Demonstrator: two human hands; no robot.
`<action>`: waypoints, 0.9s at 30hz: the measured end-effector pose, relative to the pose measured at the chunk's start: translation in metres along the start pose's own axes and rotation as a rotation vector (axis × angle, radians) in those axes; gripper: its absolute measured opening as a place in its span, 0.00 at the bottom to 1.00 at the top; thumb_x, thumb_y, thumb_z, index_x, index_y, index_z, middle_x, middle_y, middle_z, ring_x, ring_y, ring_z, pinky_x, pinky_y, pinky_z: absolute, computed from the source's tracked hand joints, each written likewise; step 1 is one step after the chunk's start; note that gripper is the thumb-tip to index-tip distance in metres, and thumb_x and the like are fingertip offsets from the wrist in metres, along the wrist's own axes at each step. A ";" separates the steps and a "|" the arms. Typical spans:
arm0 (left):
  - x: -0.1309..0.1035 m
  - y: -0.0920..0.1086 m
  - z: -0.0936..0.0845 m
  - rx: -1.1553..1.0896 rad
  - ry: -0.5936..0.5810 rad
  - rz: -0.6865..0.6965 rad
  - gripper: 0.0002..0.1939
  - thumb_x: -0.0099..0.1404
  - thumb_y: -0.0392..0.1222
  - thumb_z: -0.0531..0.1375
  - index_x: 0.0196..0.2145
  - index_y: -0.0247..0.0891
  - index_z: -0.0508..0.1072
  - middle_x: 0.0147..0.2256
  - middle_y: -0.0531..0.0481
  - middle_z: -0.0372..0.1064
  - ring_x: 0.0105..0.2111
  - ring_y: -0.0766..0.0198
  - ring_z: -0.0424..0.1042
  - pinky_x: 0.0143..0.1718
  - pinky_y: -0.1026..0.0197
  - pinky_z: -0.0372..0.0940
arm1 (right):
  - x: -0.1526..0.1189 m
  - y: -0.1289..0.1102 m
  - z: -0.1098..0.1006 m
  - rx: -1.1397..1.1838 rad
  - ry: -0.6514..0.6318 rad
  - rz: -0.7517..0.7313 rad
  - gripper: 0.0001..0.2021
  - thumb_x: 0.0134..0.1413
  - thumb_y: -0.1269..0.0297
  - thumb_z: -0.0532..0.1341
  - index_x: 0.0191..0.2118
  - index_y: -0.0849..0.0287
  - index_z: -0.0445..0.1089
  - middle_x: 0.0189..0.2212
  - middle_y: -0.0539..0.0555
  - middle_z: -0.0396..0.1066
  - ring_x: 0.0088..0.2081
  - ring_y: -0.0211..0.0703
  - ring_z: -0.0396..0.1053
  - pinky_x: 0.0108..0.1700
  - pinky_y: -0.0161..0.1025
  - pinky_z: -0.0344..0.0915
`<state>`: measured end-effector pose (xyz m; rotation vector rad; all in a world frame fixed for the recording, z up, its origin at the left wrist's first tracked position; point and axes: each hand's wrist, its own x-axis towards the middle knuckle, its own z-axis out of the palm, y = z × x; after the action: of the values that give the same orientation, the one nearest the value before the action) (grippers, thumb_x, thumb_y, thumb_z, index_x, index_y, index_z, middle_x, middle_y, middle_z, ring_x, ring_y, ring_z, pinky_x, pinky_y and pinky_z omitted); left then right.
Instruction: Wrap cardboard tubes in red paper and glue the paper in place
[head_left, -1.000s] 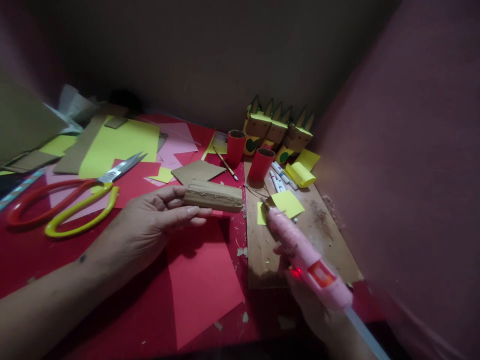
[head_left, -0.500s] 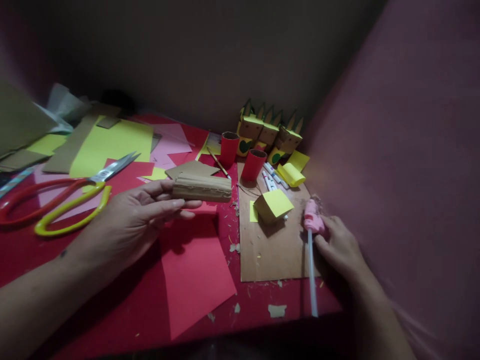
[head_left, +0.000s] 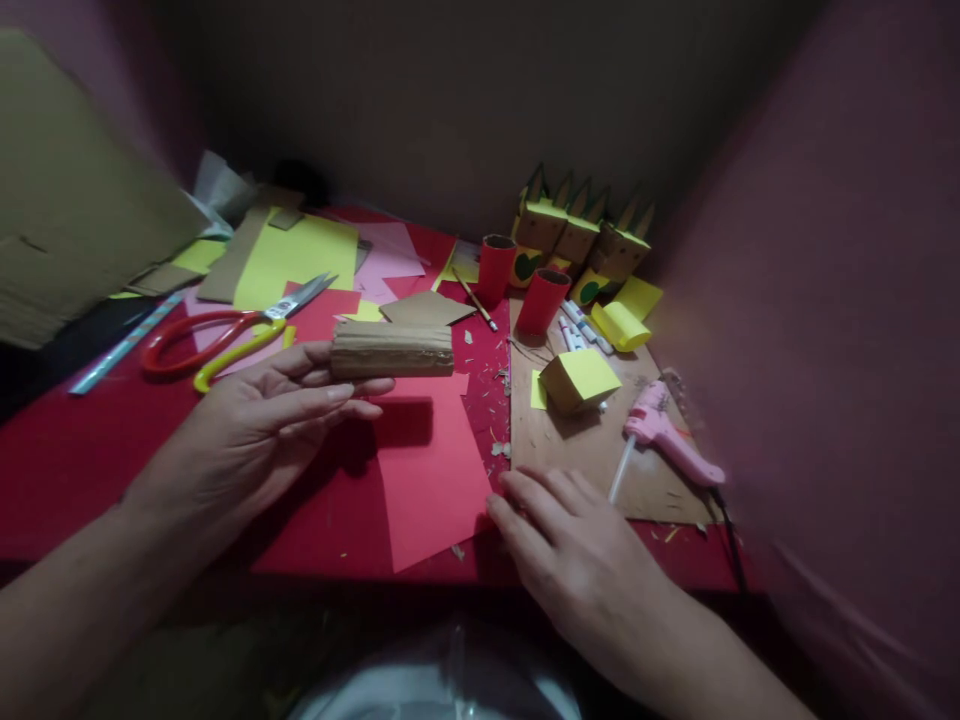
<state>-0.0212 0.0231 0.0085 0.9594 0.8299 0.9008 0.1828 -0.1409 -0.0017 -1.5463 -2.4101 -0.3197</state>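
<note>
My left hand [head_left: 277, 425] pinches one end of a brown cardboard roll [head_left: 394, 350], its ridged surface showing, above the table. Beneath it lies a sheet of red paper [head_left: 435, 480]. My right hand [head_left: 570, 540] holds nothing; its fingers are apart, slightly bent, with the tips at the red paper's right edge. Whether they touch the sheet I cannot tell. A pink glue gun [head_left: 667, 435] with a clear glue stick lies on the cardboard sheet [head_left: 562, 455]. Close by on that sheet sits a small cardboard box [head_left: 577, 380] with a yellow top.
Red-and-yellow scissors [head_left: 247, 335] lie at the left beside yellow paper [head_left: 296, 260]. Two red tubes [head_left: 544, 305] stand upright near markers [head_left: 585, 325] and a paintbrush [head_left: 476, 300]. Behind them are cardboard figures [head_left: 577, 240] with pointed tops. Paper scraps litter the table.
My right hand has let go of the glue gun, which now lies on the cardboard sheet, and moved left to the red paper. My left hand still holds the roll. The view has shifted.
</note>
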 end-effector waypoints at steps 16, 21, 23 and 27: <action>-0.017 -0.022 -0.019 -0.078 -0.059 0.025 0.26 0.55 0.36 0.69 0.53 0.37 0.75 0.51 0.40 0.78 0.51 0.51 0.77 0.50 0.60 0.71 | 0.033 0.019 0.012 0.416 0.205 0.144 0.08 0.61 0.75 0.55 0.36 0.60 0.70 0.29 0.55 0.72 0.31 0.42 0.69 0.33 0.37 0.66; -0.014 -0.034 -0.028 -0.122 -0.192 0.110 0.28 0.55 0.45 0.71 0.53 0.39 0.75 0.55 0.41 0.75 0.57 0.48 0.72 0.58 0.55 0.66 | 0.047 0.021 0.008 0.747 0.243 0.458 0.06 0.62 0.67 0.57 0.32 0.57 0.67 0.24 0.47 0.65 0.24 0.35 0.62 0.26 0.33 0.59; -0.011 -0.040 -0.029 -0.094 -0.200 0.117 0.28 0.50 0.42 0.75 0.50 0.42 0.77 0.52 0.43 0.77 0.54 0.50 0.74 0.53 0.58 0.70 | 0.051 0.022 0.013 0.911 0.240 0.544 0.07 0.61 0.63 0.59 0.32 0.57 0.67 0.21 0.45 0.64 0.22 0.34 0.62 0.24 0.32 0.59; -0.008 -0.043 -0.022 -0.039 -0.199 0.125 0.25 0.48 0.37 0.76 0.45 0.45 0.79 0.47 0.46 0.80 0.49 0.53 0.78 0.51 0.60 0.71 | 0.060 0.018 0.022 1.229 0.213 0.664 0.10 0.61 0.56 0.61 0.34 0.57 0.66 0.17 0.43 0.66 0.18 0.34 0.67 0.22 0.31 0.62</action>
<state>-0.0324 0.0100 -0.0376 1.0565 0.5863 0.9091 0.1735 -0.0753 -0.0012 -1.3793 -1.2457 0.8944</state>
